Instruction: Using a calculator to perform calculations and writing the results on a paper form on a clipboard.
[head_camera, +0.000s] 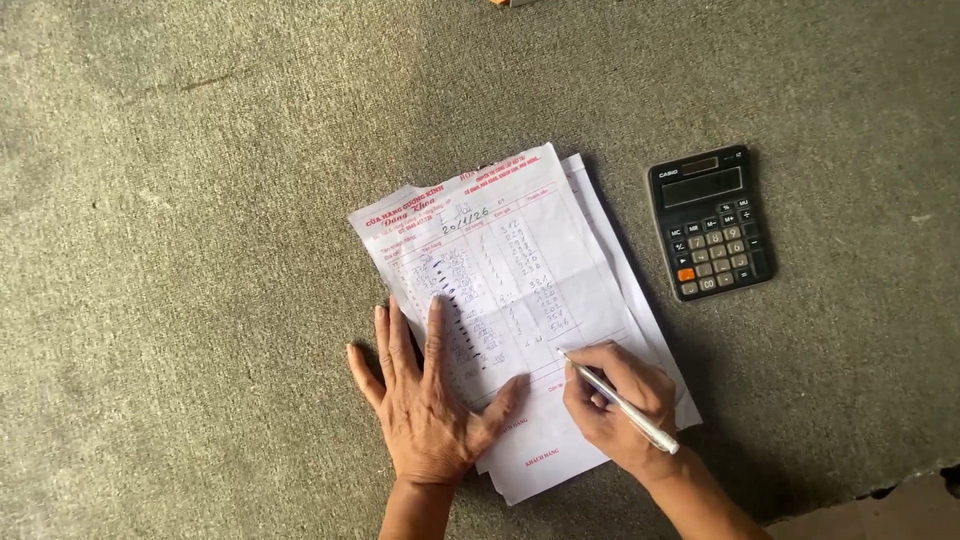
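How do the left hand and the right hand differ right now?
The left hand lies flat, fingers spread, palm down on the paper sheets; the right hand is curled. The left hand holds nothing; the right hand grips a white pen with its tip on the top sheet. Both rest on the sheets, away from the calculator.

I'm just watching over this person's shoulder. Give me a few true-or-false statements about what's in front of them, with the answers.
1. The left hand lies flat on the paper. True.
2. The right hand holds a pencil with an eraser. False: it holds a white pen, tip on the paper.
3. The calculator lies to the right of the paper. True.
4. A hand is pressing the calculator's keys. False: no hand touches it.
5. The paper is a single blank sheet. False: it is a printed form with handwriting, and more sheets lie under it.
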